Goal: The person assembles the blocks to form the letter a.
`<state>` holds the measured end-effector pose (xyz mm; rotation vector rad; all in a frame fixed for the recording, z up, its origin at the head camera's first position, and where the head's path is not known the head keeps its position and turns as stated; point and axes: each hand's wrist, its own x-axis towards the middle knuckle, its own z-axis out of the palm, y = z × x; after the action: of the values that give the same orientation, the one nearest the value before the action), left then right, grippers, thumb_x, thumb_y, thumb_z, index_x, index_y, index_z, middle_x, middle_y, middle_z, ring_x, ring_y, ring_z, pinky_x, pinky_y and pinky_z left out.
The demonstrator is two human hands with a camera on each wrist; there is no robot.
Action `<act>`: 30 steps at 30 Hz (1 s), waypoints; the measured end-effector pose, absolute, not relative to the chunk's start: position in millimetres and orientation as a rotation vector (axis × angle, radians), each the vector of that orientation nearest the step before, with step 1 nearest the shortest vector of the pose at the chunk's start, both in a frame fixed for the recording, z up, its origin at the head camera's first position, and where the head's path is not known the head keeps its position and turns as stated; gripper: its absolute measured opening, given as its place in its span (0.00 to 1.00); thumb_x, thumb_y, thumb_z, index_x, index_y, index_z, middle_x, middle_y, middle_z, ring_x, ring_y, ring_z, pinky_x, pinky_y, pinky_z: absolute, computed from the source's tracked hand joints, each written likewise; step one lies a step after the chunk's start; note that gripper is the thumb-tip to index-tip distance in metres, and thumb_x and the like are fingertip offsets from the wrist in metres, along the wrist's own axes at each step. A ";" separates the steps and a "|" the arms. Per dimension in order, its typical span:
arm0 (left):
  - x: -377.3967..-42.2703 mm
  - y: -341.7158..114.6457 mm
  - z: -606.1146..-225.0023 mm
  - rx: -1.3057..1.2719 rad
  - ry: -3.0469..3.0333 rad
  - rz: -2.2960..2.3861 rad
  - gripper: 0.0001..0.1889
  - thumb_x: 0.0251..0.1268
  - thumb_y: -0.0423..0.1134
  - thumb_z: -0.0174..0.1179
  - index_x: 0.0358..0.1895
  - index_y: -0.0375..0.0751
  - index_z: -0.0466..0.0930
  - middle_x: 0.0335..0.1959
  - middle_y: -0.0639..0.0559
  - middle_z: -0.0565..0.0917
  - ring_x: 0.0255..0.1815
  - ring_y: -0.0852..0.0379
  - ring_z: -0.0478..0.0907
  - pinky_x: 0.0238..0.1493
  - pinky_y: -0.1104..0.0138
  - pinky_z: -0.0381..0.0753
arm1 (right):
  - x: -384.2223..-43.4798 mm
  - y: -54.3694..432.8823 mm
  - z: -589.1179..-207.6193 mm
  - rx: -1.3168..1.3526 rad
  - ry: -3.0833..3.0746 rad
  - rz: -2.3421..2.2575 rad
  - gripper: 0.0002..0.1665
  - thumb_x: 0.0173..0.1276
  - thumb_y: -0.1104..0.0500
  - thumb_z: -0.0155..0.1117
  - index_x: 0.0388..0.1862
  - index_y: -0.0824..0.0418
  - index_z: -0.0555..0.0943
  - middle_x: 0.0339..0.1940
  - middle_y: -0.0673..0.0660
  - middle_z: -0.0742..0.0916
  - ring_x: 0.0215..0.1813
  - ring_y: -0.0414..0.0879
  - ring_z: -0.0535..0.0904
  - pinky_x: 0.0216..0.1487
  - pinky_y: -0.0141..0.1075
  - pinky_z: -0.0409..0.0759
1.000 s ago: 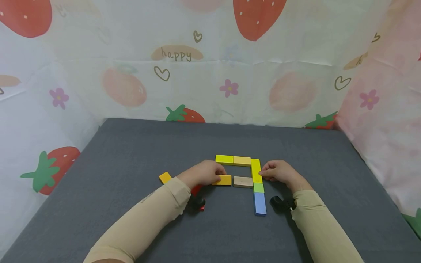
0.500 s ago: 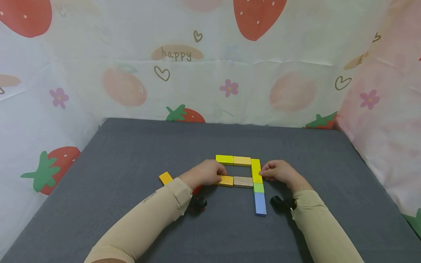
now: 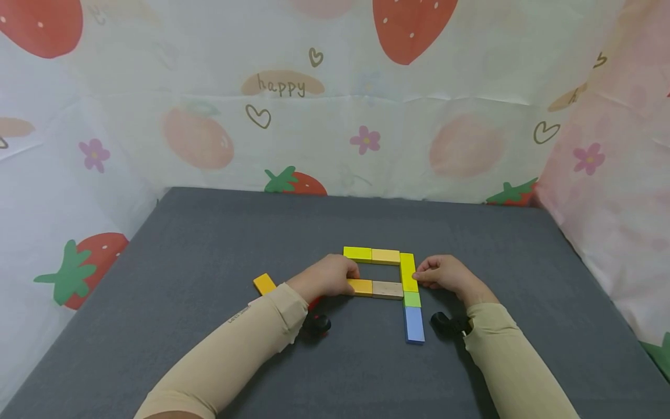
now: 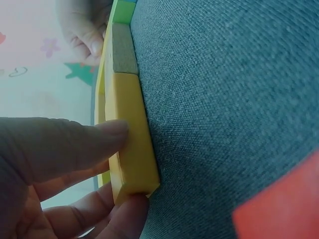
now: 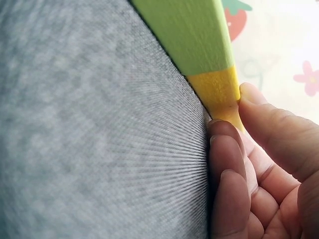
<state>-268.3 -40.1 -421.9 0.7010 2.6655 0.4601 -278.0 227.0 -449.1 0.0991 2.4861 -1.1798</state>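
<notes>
My left hand (image 3: 330, 274) pinches the outer end of an orange-yellow wooden block (image 3: 361, 287), thumb on one face and fingers round the end in the left wrist view. The block's other end meets a plain wood block (image 3: 387, 290), which reaches to the right-hand column. In that column lie a long yellow block (image 3: 408, 272), a green block (image 3: 412, 299) and a blue block (image 3: 414, 324). My right hand (image 3: 445, 273) holds the yellow block's right side, its thumb at the upper edge and its other fingers curled low beside it in the right wrist view.
A yellow block (image 3: 357, 254) and a tan block (image 3: 385, 256) form the far row. Another orange block (image 3: 264, 283) lies left, partly behind my left sleeve. A red block (image 4: 284, 199) shows close by in the left wrist view. Grey cloth (image 3: 335, 378) covers the table.
My left hand has slid the orange-yellow block slightly right, closing the gap to the plain wood block. The right hand stays at the yellow block.
</notes>
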 end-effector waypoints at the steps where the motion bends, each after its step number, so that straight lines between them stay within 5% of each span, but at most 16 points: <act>1: -268.2 -39.6 -421.5 0.701 2.665 0.457 0.04 0.51 0.39 0.66 0.31 0.49 0.81 0.28 0.59 0.78 0.29 0.59 0.71 0.36 0.68 0.72 | -277.7 226.9 -449.2 0.099 2.487 -1.180 0.14 0.57 0.50 0.67 0.32 0.60 0.81 0.28 0.51 0.83 0.32 0.46 0.75 0.35 0.35 0.74; 30: -269.3 -68.9 -416.7 0.582 2.577 0.702 0.13 0.54 0.37 0.64 0.45 0.47 0.80 0.40 0.54 0.79 0.40 0.58 0.74 0.40 0.67 0.76 | -276.4 226.1 -446.5 0.122 2.478 -1.171 0.14 0.56 0.51 0.67 0.33 0.60 0.81 0.30 0.52 0.82 0.33 0.47 0.74 0.36 0.35 0.74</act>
<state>-269.3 -68.9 -416.7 0.5815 2.5773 0.7018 -276.4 226.1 -446.5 0.1220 2.4781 -1.1706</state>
